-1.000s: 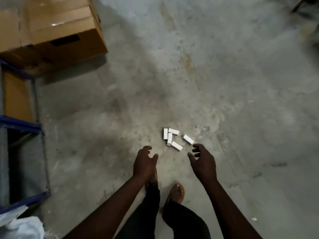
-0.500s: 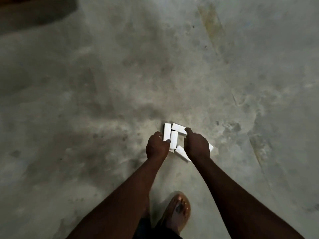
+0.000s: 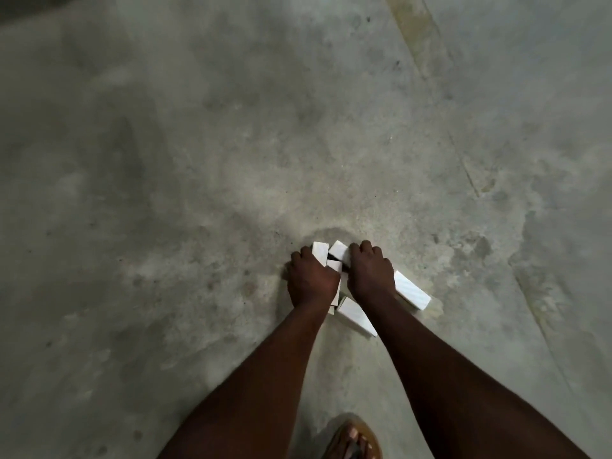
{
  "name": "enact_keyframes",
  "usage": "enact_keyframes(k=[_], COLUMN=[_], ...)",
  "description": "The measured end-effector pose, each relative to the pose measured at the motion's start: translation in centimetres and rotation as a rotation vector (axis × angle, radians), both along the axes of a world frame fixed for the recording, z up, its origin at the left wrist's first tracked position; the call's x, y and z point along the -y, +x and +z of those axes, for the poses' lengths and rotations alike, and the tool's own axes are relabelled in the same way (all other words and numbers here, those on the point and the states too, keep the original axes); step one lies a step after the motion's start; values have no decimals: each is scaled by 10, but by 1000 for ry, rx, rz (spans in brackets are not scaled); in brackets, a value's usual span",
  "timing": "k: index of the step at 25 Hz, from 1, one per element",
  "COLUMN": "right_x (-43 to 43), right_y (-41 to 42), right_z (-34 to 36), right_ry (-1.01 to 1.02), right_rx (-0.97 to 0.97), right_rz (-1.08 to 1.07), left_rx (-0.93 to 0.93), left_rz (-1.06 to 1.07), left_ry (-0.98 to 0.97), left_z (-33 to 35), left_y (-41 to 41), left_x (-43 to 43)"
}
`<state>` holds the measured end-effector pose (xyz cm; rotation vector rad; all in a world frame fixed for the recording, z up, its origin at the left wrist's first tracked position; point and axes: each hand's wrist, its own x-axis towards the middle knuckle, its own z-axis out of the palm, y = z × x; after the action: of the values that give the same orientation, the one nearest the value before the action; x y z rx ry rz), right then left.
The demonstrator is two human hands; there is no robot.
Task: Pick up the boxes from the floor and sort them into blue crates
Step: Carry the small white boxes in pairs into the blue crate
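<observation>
Both hands are closing tighter over the small white boxes (image 3: pixel 334 266) than half a second ago, and the cluster is bunching together between them on the concrete floor (image 3: pixel 198 193). The left hand (image 3: pixel 311 279) is gripping the leftmost box (image 3: pixel 320 252), fingers curled round its left side, with the box's far end sticking out past the knuckles. The right hand (image 3: pixel 371 276) is curling its fingers over the angled box (image 3: pixel 338 250) just beside it, at the far edge of the group. Two more are lying flat: the right box (image 3: pixel 412 289) is poking out from under the right hand, and the near box (image 3: pixel 356 316) is showing between the wrists. A sandalled foot (image 3: pixel 354 438) is standing at the near edge, well apart from the boxes.
</observation>
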<state>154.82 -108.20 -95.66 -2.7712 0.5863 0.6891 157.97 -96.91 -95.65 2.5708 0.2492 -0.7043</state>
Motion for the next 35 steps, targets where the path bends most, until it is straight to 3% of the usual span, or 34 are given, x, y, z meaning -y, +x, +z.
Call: enact_keyframes(k=[6, 10, 13, 17, 22, 25, 28, 31, 35], right_x=[-13, -17, -25, -31, -42, -48, -73, -128, -201], right_y=[-12, -22, -33, -56, -111, -169, -245, -329, -430], right_z=[28, 32, 64, 180, 466, 635, 758, 851, 930], right_ry=[216, 374, 448, 539, 707, 715, 712, 670, 537], right_rx=[221, 345, 343, 407, 643, 800, 938, 1091, 1335], right_rz=[-414, -601, -704, -882, -1042, -1130, -1294, -1435, -1665], left_rx=[-21, 7, -33, -261, -372, -427, -465, -573, -695], left_rz=[104, -59, 58, 359, 292, 122, -71, -325, -649], left_ry=[-3, 100, -95, -637, -826, -900, -980, -1026, -1013], left_z=[5, 6, 51, 189, 486, 640, 759, 851, 923], left_y=[-1, 6, 5, -26, -87, -126, -166, -218, -296], left_x=[-11, -23, -30, -42, -56, -60, -64, -82, -108])
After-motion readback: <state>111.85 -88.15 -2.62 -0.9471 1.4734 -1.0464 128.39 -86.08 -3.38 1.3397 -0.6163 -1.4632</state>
